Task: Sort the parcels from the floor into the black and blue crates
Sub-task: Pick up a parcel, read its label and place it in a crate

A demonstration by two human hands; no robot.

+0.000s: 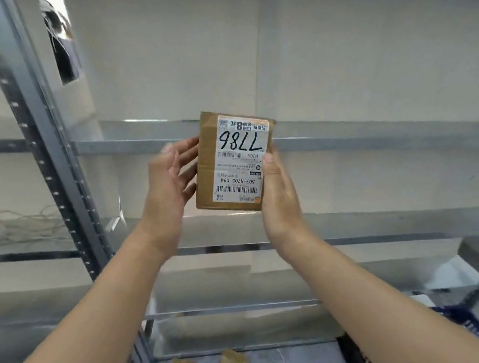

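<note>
The left grip [170, 183] is lying spread, straight fingers [186, 146] touching the left edge of the parcel [232, 164], held high with its long axis upright, while the right grip [279, 197] is pinching its right edge, nearer the blue crate [460, 320] below.

Bare arms, both of them, and there's the left hand [170, 186] and the right hand [279, 203], uncovered too. Forearms [360, 287] bare as far down as they show. Thumbnails [268, 158] short and neatly trimmed.
</note>
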